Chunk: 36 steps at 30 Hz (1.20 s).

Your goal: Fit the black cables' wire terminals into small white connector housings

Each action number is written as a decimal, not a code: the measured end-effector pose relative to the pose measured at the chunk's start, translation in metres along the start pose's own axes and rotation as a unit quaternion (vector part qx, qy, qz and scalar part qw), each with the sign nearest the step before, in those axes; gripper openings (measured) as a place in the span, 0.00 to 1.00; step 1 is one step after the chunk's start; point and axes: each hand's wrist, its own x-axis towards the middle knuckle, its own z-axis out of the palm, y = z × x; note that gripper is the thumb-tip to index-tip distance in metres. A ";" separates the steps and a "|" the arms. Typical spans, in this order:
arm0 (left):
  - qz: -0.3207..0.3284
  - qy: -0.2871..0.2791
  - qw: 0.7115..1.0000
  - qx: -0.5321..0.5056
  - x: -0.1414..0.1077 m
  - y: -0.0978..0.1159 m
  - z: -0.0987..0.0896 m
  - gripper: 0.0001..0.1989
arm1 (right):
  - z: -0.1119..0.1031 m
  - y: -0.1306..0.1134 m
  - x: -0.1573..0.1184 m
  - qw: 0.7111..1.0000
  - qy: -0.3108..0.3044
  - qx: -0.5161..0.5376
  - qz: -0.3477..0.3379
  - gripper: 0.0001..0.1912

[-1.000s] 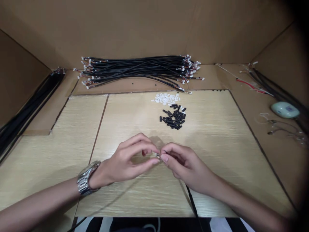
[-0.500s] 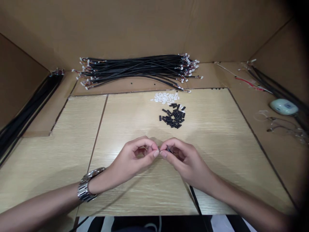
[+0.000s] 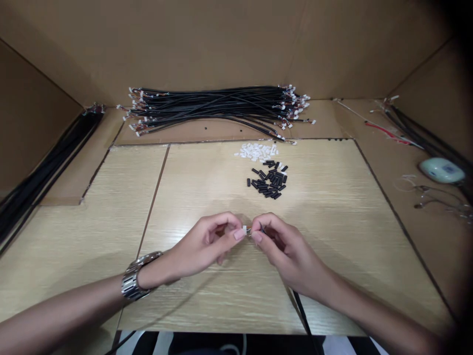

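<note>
Between finger and thumb my left hand (image 3: pixel 218 239) pinches a small white connector (image 3: pixel 244 230). Thin coloured wires run from it to my right hand (image 3: pixel 283 244), whose fingertips close on them. A black cable (image 3: pixel 302 310) hangs from beneath my right hand over the table's front edge. Beyond both hands lie a loose heap of short black tubes (image 3: pixel 271 182) and, just behind it, a pile of small white connectors (image 3: pixel 256 151).
Across the back lies a bundle of black cables (image 3: pixel 221 106) with white-tipped ends. More black cables (image 3: pixel 55 153) lean at the left. At the right are a pale green oval object (image 3: pixel 442 170), a red strip (image 3: pixel 386 132) and thin wires.
The white connector now shows between my hands, and the fingertips are slightly farther apart. The whole view has shifted a little.
</note>
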 end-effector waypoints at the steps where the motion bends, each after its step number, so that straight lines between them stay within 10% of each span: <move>1: -0.012 -0.023 1.000 -0.010 0.000 0.000 0.000 0.11 | 0.000 0.000 0.000 1.000 0.001 0.000 -0.003 0.06; 4: -0.013 -0.041 0.999 -0.024 0.002 -0.003 0.000 0.10 | 0.000 0.001 0.000 1.000 0.006 0.000 -0.009 0.05; 7: 0.110 0.057 0.988 0.088 0.001 -0.003 -0.001 0.06 | 0.000 0.001 0.000 1.000 0.011 0.008 -0.008 0.04; 12: 0.324 0.093 0.889 0.311 -0.002 0.002 -0.001 0.07 | 0.001 0.001 -0.004 1.000 0.005 0.019 -0.010 0.03; 36: 0.225 0.100 0.923 0.296 0.002 0.003 -0.002 0.05 | -0.001 0.001 0.002 0.989 -0.006 0.113 0.099 0.03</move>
